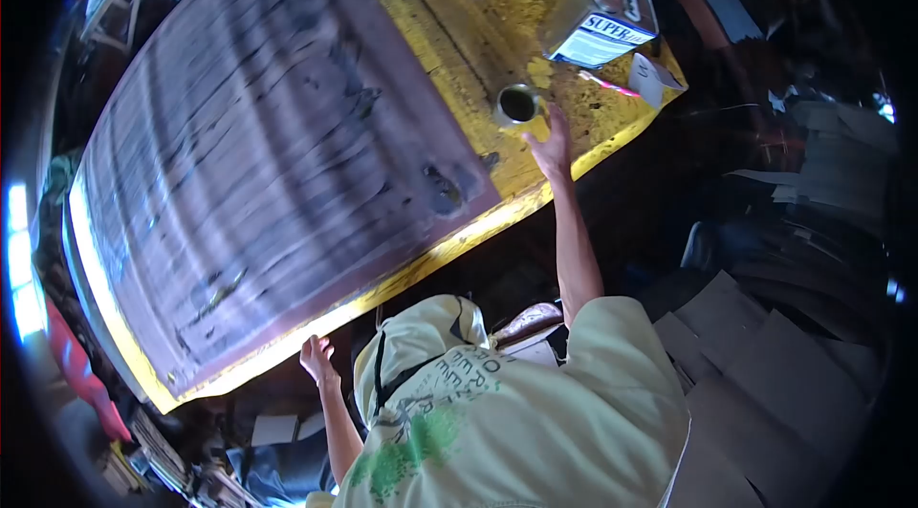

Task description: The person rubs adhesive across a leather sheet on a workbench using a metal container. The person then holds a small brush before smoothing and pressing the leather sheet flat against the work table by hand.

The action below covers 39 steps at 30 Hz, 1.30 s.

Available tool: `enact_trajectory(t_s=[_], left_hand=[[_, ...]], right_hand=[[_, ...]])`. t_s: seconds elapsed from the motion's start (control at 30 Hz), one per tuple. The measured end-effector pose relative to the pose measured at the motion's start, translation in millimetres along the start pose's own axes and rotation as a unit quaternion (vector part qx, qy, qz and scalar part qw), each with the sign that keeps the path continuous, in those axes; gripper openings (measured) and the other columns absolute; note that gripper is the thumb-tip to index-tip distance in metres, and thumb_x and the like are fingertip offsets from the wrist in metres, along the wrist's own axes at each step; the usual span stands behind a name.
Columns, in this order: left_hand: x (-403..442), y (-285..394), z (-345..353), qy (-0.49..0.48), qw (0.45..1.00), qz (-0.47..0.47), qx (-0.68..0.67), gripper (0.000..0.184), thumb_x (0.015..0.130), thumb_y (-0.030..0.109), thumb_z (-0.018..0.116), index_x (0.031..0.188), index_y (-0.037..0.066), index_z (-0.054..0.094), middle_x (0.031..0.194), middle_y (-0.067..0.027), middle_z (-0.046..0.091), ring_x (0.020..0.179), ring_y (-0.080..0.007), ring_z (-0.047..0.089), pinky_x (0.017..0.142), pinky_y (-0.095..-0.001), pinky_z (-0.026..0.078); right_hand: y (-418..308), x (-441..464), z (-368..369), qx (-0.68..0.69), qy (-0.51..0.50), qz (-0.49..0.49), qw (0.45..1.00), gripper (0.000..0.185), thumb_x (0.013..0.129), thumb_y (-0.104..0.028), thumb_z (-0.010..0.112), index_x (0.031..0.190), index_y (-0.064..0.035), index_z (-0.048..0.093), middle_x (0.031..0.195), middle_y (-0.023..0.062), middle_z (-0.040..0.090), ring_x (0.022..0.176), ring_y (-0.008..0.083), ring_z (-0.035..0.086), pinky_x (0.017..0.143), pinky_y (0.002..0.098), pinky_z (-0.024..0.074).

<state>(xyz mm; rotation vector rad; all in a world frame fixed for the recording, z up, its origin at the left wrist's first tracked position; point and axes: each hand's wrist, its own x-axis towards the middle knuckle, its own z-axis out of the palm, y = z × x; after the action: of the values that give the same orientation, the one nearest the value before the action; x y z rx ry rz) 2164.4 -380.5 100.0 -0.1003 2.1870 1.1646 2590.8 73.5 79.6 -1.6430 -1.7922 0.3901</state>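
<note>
Table (411, 6): I'm seeing the left hand (316, 358) curling half-open and empty near its yellow edge, lower left.
Jar (517, 105): standing upper right; my right hand (551, 147) is spreading thumb and fingers beside it, contact uncertain. I'm favouring a low, level wrap, keeping the dark contents from slopping.
Can (600, 22): sitting beyond, needing elbow clearance.

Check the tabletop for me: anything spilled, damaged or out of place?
The brown sheet has dark smears and ragged marks, which could be stains or damage. The yellow tabletop looks scuffed, its color patchy. The jar by the right hand stands upright, with no clear spill around it.
</note>
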Motion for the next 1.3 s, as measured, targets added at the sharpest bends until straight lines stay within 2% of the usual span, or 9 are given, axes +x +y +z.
enact_trajectory(t_s=[0.1,0.23,0.6,0.77,0.87,1.13,1.2,1.23,1.3], left_hand=[[4.0,-9.1,-6.2,0.001,0.998,-0.009,0.056,0.018,0.088,0.023,0.057,0.085,0.006,0.06,0.07,-0.0021,0.058,0.065,-0.0108,0.057,0.051,-0.0233,0.047],[16.8,-22.3,-16.3,0.001,0.993,-0.02,0.115,0.019,0.087,0.024,0.058,0.08,0.006,0.058,0.067,-0.0024,0.056,0.06,-0.0103,0.056,0.045,-0.0233,0.046],[17.6,13.3,-10.0,-0.017,0.991,0.048,0.121,0.024,0.09,0.024,0.055,0.094,0.001,0.059,0.076,-0.0058,0.06,0.069,-0.0148,0.06,0.054,-0.0268,0.049],[16.1,0.0,-6.2,-0.007,0.993,0.044,0.111,0.025,0.09,0.025,0.054,0.094,0.001,0.058,0.075,-0.0065,0.059,0.068,-0.0146,0.06,0.053,-0.0261,0.048],[24.7,-17.7,-8.8,-0.01,0.993,0.032,0.114,0.025,0.089,0.026,0.055,0.095,0.002,0.058,0.075,-0.0065,0.059,0.068,-0.0143,0.059,0.053,-0.0254,0.048],[16.5,-26.7,6.0,0.018,0.997,-0.061,-0.036,0.025,0.087,0.017,0.055,0.107,0.002,0.053,0.091,-0.0094,0.06,0.08,-0.0213,0.064,0.059,-0.0288,0.05],[7.5,-17.6,10.0,0.012,0.991,-0.073,-0.111,0.012,0.083,0.016,0.055,0.088,0.005,0.059,0.078,-0.0095,0.061,0.08,-0.0237,0.064,0.062,-0.0325,0.05],[30.7,-62.9,4.7,0.029,0.977,0.108,0.181,0.014,0.079,0.017,0.057,0.083,0.004,0.061,0.078,-0.0131,0.063,0.078,-0.0233,0.064,0.065,-0.033,0.05],[-20.1,18.1,26.5,0.028,0.951,0.134,0.278,0.025,0.076,0.021,0.059,0.094,0.004,0.064,0.083,-0.0152,0.066,0.077,-0.0228,0.065,0.071,-0.0339,0.05]], right_hand=[[63.0,35.3,-36.3,-0.051,0.024,0.079,0.995,0.041,0.076,-0.011,0.064,0.115,-0.0039,0.054,0.118,0.0177,0.054,0.109,0.0342,0.051,0.092,0.0405,0.0417],[118.2,98.9,-59.5,-0.201,0.039,0.062,0.977,0.038,0.082,-0.006,0.053,0.12,-0.0052,0.05,0.119,0.0163,0.054,0.108,0.032,0.051,0.09,0.0407,0.0426],[135.4,108.9,-78.7,-0.361,-0.064,0.017,0.93,0.015,0.087,-0.02,0.053,0.101,-0.0168,0.057,0.101,0.0055,0.059,0.098,0.0269,0.055,0.081,0.0465,0.0424],[119.0,59.0,-105.1,-0.124,-0.013,0.139,0.982,0.018,0.09,-0.022,0.053,0.105,-0.0119,0.053,0.074,0.0099,0.057,0.057,0.027,0.058,0.052,0.0378,0.0462],[69.6,32.5,-128.9,0.437,-0.036,0.329,0.836,0.02,0.093,-0.02,0.05,0.108,-0.0066,0.053,0.066,-0.0013,0.047,0.042,0.0029,0.037,0.035,0.017,0.0275],[12.6,-19.9,-145.0,0.591,-0.055,0.259,0.762,0.034,0.087,-0.008,0.056,0.119,0.0009,0.049,0.065,-0.0045,0.04,0.047,0.0034,0.036,0.04,0.0183,0.0284],[-24.6,-35.2,-136.3,0.579,-0.052,0.258,0.772,0.043,0.088,-0.007,0.053,0.128,0.0012,0.04,0.062,-0.0049,0.036,0.045,0.0033,0.034,0.039,0.0182,0.0284],[-26.2,-44.5,-134.0,0.643,-0.127,0.254,0.711,0.043,0.091,-0.011,0.05,0.131,-0.0025,0.036,0.065,-0.0047,0.038,0.041,0.0038,0.032,0.035,0.0159,0.0275],[-99.4,-63.4,-118.1,0.614,-0.187,0.255,0.723,0.039,0.091,-0.016,0.051,0.127,-0.0058,0.041,0.066,-0.0038,0.043,0.044,0.0014,0.037,0.037,0.013,0.0322]])
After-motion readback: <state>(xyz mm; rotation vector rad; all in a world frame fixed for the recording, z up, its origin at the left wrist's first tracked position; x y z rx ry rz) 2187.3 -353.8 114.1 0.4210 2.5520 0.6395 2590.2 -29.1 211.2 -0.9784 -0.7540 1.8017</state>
